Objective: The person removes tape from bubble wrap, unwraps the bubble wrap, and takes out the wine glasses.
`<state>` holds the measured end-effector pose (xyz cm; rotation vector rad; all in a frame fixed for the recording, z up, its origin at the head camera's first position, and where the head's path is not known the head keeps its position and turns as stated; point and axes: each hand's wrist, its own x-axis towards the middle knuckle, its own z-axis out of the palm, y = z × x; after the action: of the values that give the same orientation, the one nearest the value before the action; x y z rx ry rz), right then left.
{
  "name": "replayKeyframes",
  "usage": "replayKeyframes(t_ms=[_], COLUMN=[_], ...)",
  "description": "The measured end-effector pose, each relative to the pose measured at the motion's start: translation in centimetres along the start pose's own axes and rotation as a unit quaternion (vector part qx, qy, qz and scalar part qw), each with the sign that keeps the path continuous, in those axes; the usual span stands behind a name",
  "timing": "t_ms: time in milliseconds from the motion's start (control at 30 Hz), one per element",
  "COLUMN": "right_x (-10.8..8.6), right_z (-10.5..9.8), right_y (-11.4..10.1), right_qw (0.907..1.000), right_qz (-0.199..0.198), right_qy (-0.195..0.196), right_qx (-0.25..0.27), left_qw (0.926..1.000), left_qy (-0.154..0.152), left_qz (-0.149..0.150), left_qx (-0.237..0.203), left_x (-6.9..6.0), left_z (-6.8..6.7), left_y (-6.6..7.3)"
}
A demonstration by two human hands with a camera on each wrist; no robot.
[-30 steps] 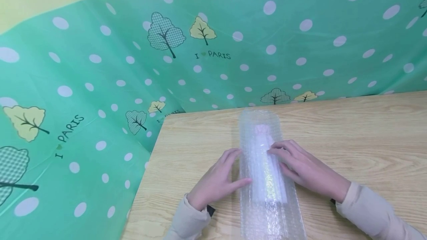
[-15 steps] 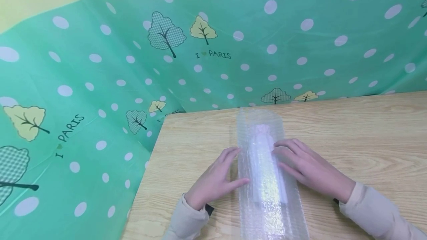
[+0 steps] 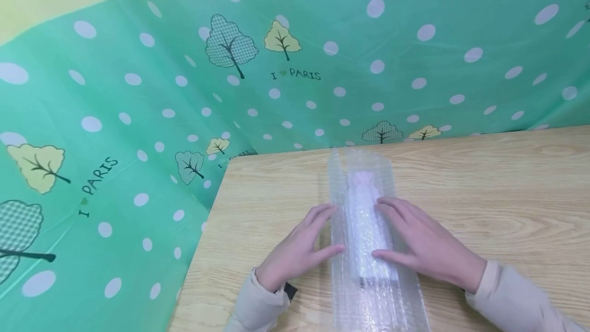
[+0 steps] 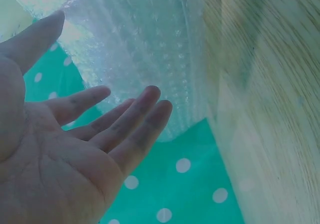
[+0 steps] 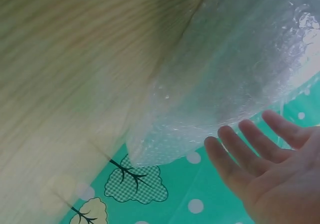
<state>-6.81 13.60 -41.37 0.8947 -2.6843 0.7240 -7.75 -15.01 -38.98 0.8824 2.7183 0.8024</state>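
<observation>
A long sheet of clear bubble wrap (image 3: pixel 345 301) lies lengthwise on the table, folded round a pale, bottle-like item (image 3: pixel 364 219) with a pinkish narrow top. Its exact kind is blurred by the plastic. At the left edge of the wrap is my left hand (image 3: pixel 299 250), fingers loosely extended and thumb apart, the tips at the plastic. My right hand (image 3: pixel 424 240) lies over the right side, fingertips and thumb spread on or just above the wrapped item. Both wrist views show relaxed fingers beside the bubble wrap (image 4: pixel 145 44); the right palm (image 5: pixel 285 184) holds nothing.
The wooden table (image 3: pixel 507 193) extends to both sides of the wrap. Behind it and at the left hangs a green cloth (image 3: pixel 295 91) with white dots and printed trees. The far end of the wrap comes close to the cloth.
My right thumb has come out from the wrap's right side and now lies over its top. The wrap's far-left edge has shifted slightly outward. My left hand has barely moved.
</observation>
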Motion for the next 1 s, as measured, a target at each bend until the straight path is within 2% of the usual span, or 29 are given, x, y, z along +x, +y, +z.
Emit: replayKeyframes(t_ms=[200,400,733,1000], right_x=[-0.1,-0.2,-0.6,-0.7], right_z=[-0.4,-0.9,-1.2,-1.6], right_y=[-0.5,-0.8,-0.4,-0.1], right_qw=[0.9999,0.9996,0.9994,0.9976], right_qz=[-0.003,-0.021,-0.023,-0.061], right_qy=[0.001,0.011,-0.013,0.01], right_qx=[-0.011,-0.013,-0.024,-0.032], left_qw=[1.0,0.9994,0.9982,0.997], left_qy=[0.0,-0.004,0.006,0.007], left_qz=[0.0,-0.029,-0.052,-0.061], left_qx=[-0.006,-0.017,-0.029,-0.048], left_x=[-0.1,-0.2,-0.5,-0.6], left_z=[-0.2,-0.3,-0.3,-0.4], left_y=[0.4,0.8,1.4,1.6])
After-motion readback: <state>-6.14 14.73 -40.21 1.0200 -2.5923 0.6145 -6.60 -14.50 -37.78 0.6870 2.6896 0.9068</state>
